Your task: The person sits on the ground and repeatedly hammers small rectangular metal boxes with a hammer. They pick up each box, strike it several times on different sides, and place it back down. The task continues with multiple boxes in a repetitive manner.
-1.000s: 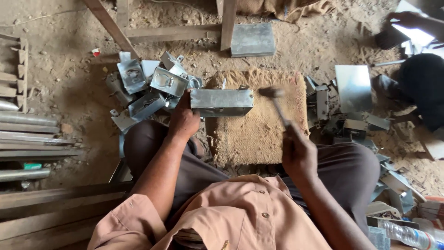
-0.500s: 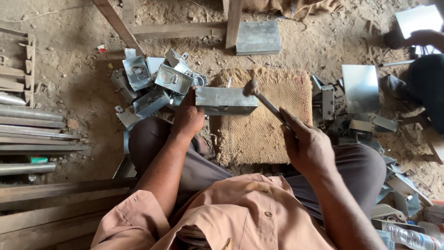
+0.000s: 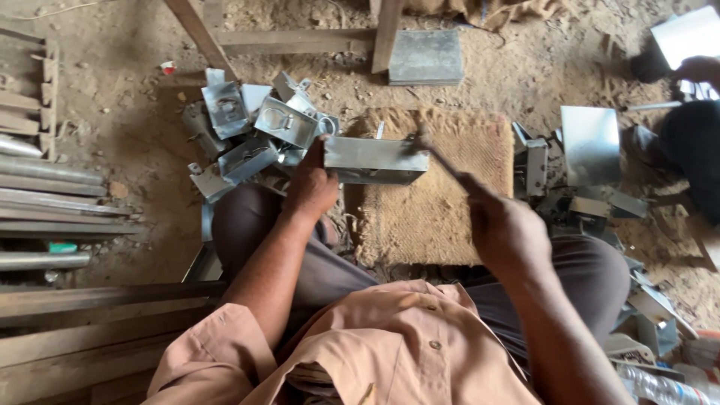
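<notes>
- The sheet-metal box [image 3: 373, 159] lies on its side across the top edge of the coir mat [image 3: 435, 217], just ahead of your knees, its long grey face turned toward you.
- Your left hand [image 3: 311, 184] clamps the box's left end: fingers curled together around the end, thumb up along the near corner.
- Your right hand [image 3: 506, 232] is closed in a fist around the hammer [image 3: 435, 154] handle, fingers wrapped tight and pressed together.
- The hammer's head sits at the box's upper right corner; it is blurred, so you cannot tell whether it touches the metal.
- The mat lies on the sandy floor between your legs, under and behind the box.
- Just left of the box, touching one another, is a pile of folded metal parts [image 3: 251, 131], some with round cut-outs.
- Beyond the mat lies a flat metal plate [image 3: 426, 56], beside a wooden post [image 3: 386, 30].
- To your right, a bent metal sheet [image 3: 590, 142] stands among more small parts.
- At the far left lie metal pipes [image 3: 52, 187] side by side.
- At the upper right edge another person's hand [image 3: 697, 71] rests near a pale sheet.
</notes>
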